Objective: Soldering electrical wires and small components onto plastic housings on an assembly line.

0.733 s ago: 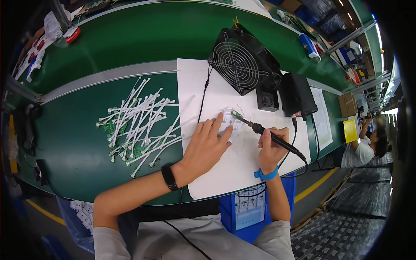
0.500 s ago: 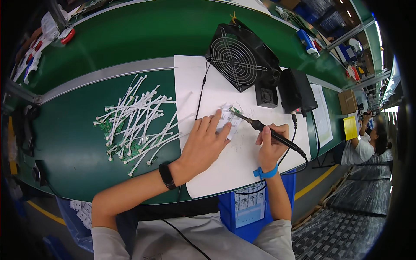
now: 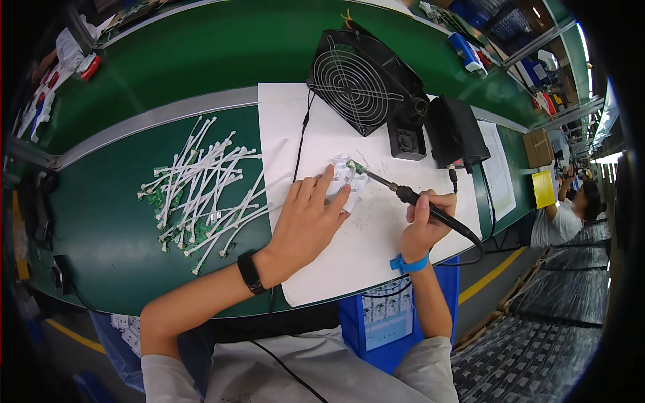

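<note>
My left hand (image 3: 308,218) rests on the white paper sheet, thumb and forefinger around a white plastic piece (image 3: 351,196). A small green circuit board (image 3: 355,166) sits at the far end of that piece. My right hand (image 3: 428,225) is closed round the black handle of a soldering iron (image 3: 408,195). Its tip points left, at the board's right edge; I cannot tell whether they touch. Left of the paper lies a loose pile of white cables (image 3: 201,178) with white end connectors, and several green circuit boards (image 3: 160,198) lie among them.
A black fan with a round wire grille (image 3: 353,84) stands behind the paper sheet (image 3: 316,282). Right of it are a small black holder (image 3: 407,142) and a black box (image 3: 458,134) with a cord. A co-worker (image 3: 561,218) sits at far right.
The soldering iron has drawn slightly right, its tip now at the board's edge instead of over it. My left hand keeps its place on the white piece. The whole view has shifted a little.
</note>
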`<state>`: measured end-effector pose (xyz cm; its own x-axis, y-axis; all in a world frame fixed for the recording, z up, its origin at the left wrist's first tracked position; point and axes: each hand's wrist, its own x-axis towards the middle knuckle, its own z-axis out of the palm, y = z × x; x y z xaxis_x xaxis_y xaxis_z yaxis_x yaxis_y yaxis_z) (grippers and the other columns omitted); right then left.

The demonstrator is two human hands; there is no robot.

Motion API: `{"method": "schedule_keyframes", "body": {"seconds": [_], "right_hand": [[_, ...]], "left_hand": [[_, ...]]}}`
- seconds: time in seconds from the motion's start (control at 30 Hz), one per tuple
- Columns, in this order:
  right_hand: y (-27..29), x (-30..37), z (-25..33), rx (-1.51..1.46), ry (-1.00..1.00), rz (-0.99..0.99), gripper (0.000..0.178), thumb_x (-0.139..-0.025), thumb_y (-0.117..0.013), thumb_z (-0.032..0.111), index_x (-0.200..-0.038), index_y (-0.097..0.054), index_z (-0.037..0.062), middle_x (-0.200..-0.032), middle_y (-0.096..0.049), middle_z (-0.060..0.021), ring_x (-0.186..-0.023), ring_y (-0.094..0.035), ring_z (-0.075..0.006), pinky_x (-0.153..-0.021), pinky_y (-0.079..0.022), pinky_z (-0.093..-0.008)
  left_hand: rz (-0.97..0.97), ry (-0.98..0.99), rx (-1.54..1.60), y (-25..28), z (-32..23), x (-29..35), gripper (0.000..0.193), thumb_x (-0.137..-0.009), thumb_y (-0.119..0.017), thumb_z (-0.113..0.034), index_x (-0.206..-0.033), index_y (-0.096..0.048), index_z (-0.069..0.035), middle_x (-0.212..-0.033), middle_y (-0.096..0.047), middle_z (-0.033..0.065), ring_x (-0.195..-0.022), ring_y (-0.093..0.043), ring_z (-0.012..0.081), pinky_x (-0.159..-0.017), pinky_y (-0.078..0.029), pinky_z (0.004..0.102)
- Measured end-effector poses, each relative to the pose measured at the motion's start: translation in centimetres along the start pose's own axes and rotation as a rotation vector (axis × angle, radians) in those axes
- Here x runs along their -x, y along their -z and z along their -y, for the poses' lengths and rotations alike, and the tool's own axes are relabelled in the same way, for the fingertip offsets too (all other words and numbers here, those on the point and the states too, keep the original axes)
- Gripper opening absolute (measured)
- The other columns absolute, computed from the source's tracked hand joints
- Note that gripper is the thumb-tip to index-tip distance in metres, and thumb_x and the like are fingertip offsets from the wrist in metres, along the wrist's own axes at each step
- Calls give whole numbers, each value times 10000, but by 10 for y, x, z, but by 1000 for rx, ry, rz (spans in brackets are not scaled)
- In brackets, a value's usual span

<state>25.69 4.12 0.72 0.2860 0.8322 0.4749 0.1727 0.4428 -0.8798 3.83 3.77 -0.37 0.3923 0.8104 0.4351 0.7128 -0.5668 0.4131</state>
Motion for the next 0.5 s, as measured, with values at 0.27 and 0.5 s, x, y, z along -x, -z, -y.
{"method": "schedule_keyframes", "body": {"seconds": [0.27,0.5], "right_hand": [[3,-2,-6,56,30,-9,162,-967,-600,15,-944,-445,57,-727,-471,-19,-651,-358,-56,-615,-294,-233],[2,-2,-1,79,9,30,167,-969,-600,16,-941,-442,58,-733,-468,-16,-660,-361,-57,-614,-294,-232]], "left_hand": [[2,1,4,0,0,-1,459,-845,-777,-207,-1260,-657,-53,-1407,-525,215,-1080,-522,322,-931,-435,413],[-3,-1,7,0,0,-1,467,-846,-777,-209,-1268,-650,-55,-1406,-526,215,-1077,-521,323,-931,-436,411]]}}
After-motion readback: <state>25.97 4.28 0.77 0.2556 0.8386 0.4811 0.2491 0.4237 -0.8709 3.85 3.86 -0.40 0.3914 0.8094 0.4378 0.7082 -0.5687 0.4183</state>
